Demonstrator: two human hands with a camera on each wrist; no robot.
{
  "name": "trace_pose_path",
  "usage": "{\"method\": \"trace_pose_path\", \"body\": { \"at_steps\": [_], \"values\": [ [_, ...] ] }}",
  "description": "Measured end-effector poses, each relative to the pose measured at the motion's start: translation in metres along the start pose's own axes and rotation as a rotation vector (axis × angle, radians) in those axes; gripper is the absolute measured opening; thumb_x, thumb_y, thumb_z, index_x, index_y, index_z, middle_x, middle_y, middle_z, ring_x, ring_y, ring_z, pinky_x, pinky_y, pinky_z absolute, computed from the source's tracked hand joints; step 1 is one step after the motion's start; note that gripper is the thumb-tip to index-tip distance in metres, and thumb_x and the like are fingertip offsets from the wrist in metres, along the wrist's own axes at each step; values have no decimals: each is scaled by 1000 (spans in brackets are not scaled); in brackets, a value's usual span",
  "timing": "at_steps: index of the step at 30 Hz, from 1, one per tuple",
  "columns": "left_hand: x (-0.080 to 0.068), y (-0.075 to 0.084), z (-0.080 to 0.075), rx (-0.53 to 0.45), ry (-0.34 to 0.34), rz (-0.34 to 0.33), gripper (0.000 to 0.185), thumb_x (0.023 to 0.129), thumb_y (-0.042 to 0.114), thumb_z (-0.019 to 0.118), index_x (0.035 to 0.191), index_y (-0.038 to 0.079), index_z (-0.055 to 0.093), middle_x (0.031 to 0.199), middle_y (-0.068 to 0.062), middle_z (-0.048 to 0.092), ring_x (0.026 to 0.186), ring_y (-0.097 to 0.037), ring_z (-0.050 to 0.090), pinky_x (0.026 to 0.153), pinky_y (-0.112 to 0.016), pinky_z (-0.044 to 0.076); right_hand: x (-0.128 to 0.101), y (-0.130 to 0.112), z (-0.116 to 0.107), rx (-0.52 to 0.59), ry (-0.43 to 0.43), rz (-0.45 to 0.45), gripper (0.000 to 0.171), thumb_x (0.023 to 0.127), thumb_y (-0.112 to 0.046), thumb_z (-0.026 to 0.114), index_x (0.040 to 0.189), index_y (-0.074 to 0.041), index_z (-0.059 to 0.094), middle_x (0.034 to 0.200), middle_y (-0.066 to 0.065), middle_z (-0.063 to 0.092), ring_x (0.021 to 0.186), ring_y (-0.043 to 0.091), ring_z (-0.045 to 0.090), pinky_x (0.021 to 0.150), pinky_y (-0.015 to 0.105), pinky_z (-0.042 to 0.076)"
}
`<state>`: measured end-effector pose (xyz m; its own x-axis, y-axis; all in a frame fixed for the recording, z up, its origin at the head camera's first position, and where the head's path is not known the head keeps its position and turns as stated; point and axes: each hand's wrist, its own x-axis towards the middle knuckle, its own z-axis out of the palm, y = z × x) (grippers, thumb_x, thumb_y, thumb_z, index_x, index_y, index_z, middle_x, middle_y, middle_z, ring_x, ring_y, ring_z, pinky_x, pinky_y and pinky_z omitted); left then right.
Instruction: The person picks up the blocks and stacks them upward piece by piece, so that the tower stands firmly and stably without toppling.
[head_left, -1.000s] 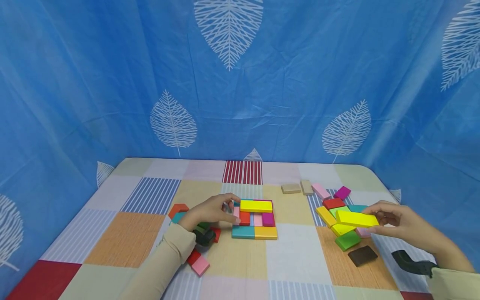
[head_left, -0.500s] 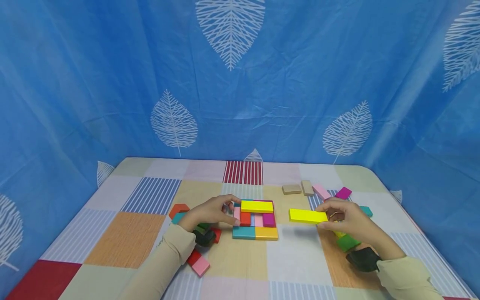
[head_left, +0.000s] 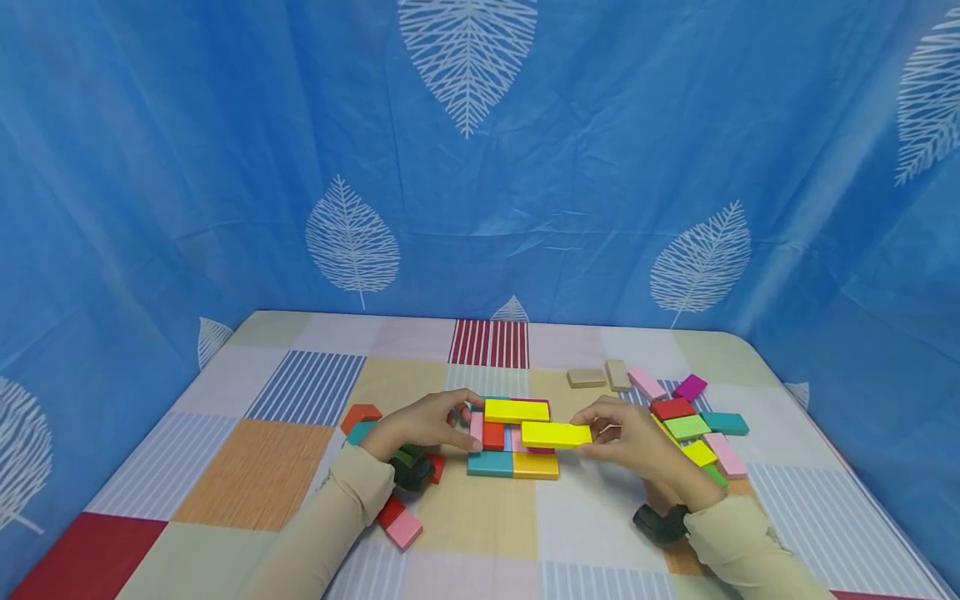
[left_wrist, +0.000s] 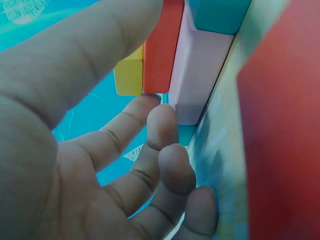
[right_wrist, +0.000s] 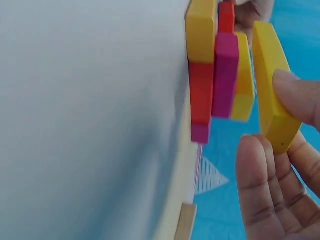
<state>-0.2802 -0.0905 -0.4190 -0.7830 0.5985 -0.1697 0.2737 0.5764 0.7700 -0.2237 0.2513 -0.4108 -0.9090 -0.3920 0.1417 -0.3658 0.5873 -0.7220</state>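
A flat stack of coloured blocks [head_left: 512, 454] lies mid-table, with a long yellow block [head_left: 516, 410] on its top at the back. My left hand [head_left: 422, 423] rests against the stack's left side, its fingers touching the pink block [left_wrist: 197, 70] and red block [left_wrist: 161, 50]. My right hand [head_left: 637, 442] pinches a second long yellow block [head_left: 556, 433] by its right end and holds it just over the stack's front right part. In the right wrist view this yellow block [right_wrist: 271, 85] hovers close above the magenta block [right_wrist: 226, 75], thumb on top.
A pile of loose blocks [head_left: 693, 425] lies right of the stack, with two tan blocks [head_left: 600, 376] behind it. More loose blocks [head_left: 397, 521] lie under and by my left forearm. Blue leaf-print cloth [head_left: 480, 167] walls the patchwork table [head_left: 262, 475] on three sides.
My right hand lifted the long yellow block from the right-hand pile and carried it left to above the stack. The left hand stayed at the stack's left side.
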Motion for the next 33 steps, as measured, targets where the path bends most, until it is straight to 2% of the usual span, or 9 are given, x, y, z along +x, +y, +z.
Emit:
{"method": "trace_pose_path", "body": {
  "at_steps": [12,20,28,33],
  "values": [
    [-2,2,-1,-3,-21,2,58,94,19,85,144,3,59,107,-4,58,89,-17,52,74,-27,45,13,-14,20,-58,8,47,31,84,-11,94,110,-9,78,101,-2,70,86,16,63,79,22,59],
    [-2,3,-1,-8,-18,-8,58,94,18,86,143,4,59,106,-3,58,89,-17,52,73,-26,44,21,-22,30,-53,28,-8,32,82,-9,95,106,-3,74,97,1,67,81,14,63,74,22,59],
    [-1,2,-1,-16,-23,-10,59,93,18,86,143,4,58,106,-3,58,87,-17,51,71,-26,43,24,-28,34,-75,24,1,30,83,-8,94,105,-4,74,98,2,66,83,14,64,75,23,60],
    [-1,1,-1,-22,-25,-8,59,94,18,86,143,5,58,106,-4,58,87,-17,52,70,-26,43,26,-28,31,-91,15,0,35,83,-13,96,109,-4,75,100,2,66,85,14,64,75,22,60]
  ]
}}
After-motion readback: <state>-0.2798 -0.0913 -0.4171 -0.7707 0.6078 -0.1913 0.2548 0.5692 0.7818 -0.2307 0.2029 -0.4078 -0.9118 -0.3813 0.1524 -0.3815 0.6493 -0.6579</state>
